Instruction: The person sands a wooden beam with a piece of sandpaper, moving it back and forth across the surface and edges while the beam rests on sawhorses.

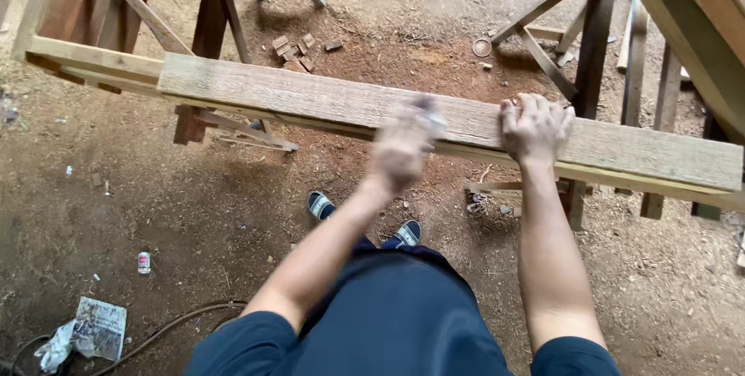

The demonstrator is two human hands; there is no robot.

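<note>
- A long grey plank (pixel 326 100) is seen lying across wooden trestles (pixel 209 11), running from upper left to lower right; it sits on a paler beam (pixel 93 58) at the left end.
- Left hand (pixel 400 151) is blurred over the plank's near edge, about mid-length. A small pale item (pixel 434 121) seems to be pinched at the fingers; what it is cannot be told, and the grip is too smeared to be read for sure.
- Right hand (pixel 534 126) is laid flat on the plank, fingers spread wide, nothing held; the board is pressed down by it.
- Step judged: the plank's face is being rubbed or marked by the left hand while it is steadied by the right. A steady hold from the right hand is what the next stroke would call for, judged from the pose only.
- Feet in dark sandals (pixel 320 205) are seen below the plank on the dirt floor (pixel 155 213).
- Packages: a small red-and-white can-like item (pixel 143 262) lies on the floor at left; a crumpled grey printed wrapper (pixel 97 329) lies at bottom left, beside a dark cable (pixel 178 322).
- Small wood offcuts (pixel 291 46) are scattered beyond the plank; a round ring (pixel 482 47) lies on the floor further right.
</note>
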